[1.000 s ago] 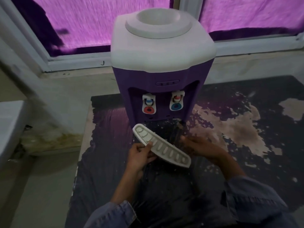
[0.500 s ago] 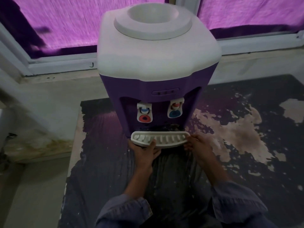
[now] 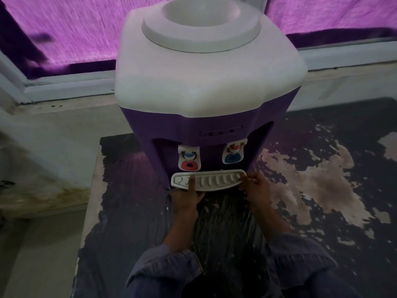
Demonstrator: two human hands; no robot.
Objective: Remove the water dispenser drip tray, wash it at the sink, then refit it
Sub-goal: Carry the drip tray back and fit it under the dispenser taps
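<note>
Drip tray [image 3: 211,181], tilted and clear of water dispenser [image 3: 206,93] a second ago, now level at its base under taps [image 3: 189,160]. Left hand [image 3: 186,197] pinches left end, thumb on top; right hand [image 3: 256,189] grips right end. Refit seemingly near done.

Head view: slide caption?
Left hand and right hand hold white slotted plastic drip tray at base of purple, white-topped water dispenser.

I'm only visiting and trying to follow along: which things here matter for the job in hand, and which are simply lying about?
Part of the job: white slotted plastic drip tray; purple and white water dispenser; left hand and right hand, both holding the tray.

Just there: pink-purple curtain; dark peeling countertop; white window frame.
</note>
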